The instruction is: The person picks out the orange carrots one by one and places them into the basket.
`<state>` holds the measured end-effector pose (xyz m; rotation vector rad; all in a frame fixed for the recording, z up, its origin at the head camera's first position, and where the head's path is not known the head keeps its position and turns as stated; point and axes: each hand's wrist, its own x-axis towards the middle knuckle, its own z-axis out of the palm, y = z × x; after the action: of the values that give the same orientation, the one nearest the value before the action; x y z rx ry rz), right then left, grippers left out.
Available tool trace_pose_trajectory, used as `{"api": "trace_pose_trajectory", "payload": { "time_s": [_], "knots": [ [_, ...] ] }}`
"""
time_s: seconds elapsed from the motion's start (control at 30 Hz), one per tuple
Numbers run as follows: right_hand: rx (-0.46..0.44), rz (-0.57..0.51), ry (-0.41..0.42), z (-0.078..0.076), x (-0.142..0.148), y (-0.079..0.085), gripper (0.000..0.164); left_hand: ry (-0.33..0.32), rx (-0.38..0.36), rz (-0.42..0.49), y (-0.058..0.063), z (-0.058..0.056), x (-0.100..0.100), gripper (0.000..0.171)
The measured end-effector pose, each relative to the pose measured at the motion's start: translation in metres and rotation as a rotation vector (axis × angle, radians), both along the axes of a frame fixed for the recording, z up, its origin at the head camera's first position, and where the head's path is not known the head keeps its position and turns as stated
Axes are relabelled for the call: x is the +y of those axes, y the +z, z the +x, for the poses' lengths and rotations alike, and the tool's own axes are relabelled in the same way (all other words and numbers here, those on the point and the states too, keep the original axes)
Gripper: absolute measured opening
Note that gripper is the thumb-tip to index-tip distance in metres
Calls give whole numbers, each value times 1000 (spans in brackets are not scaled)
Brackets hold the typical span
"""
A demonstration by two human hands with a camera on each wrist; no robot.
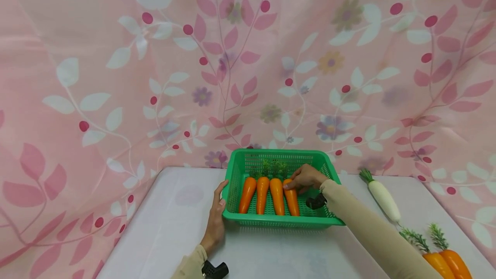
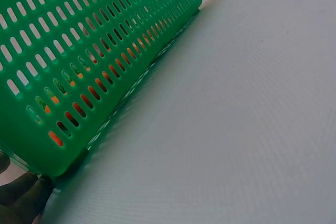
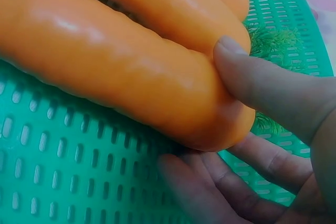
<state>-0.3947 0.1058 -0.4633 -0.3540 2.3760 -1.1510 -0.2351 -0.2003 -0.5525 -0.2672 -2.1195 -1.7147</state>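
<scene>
A green plastic basket (image 1: 283, 218) sits on the table, with several orange carrots (image 1: 262, 195) side by side in it, leafy tops toward the back. My right hand (image 1: 306, 178) reaches in from the right and grips the rightmost carrot (image 3: 131, 72) near its top end. In the right wrist view the thumb (image 3: 262, 80) lies over the carrot, with the other fingers curled beneath its far side. My left hand (image 1: 217, 218) touches the basket's left side with fingers extended along it. Only fingertips (image 2: 26, 198) show at the basket corner in the left wrist view.
A white radish (image 1: 383, 199) with green leaves lies right of the basket on the white table (image 1: 174, 218). Two more carrots (image 1: 449, 264) lie at the front right, beside my right sleeve. A pink floral curtain (image 1: 248, 76) hangs behind the table.
</scene>
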Motion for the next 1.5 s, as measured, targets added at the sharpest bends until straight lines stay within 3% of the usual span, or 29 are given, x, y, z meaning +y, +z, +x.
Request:
{"api": "trace_pose_trajectory", "payload": {
  "time_s": [0.57, 0.8, 1.0, 1.2, 1.3, 1.5],
  "knots": [
    [22, 53, 50, 3, 1, 2, 61, -6, -11, 11, 1, 1, 0, 59],
    [96, 108, 45, 8, 1, 6, 62, -2, -21, 15, 0, 1, 2, 58],
    [225, 178, 82, 18, 8, 20, 61, 1, -7, 19, -1, 0, 0, 59],
    [288, 178, 104, 23, 29, 40, 57, -2, -11, 24, 1, 1, 0, 58],
    [283, 164, 101, 26, 44, 50, 56, -3, -11, 23, 1, 1, 0, 58],
    [220, 29, 54, 36, 79, 64, 51, 3, -16, 19, 0, 1, 0, 58]
  ]
}}
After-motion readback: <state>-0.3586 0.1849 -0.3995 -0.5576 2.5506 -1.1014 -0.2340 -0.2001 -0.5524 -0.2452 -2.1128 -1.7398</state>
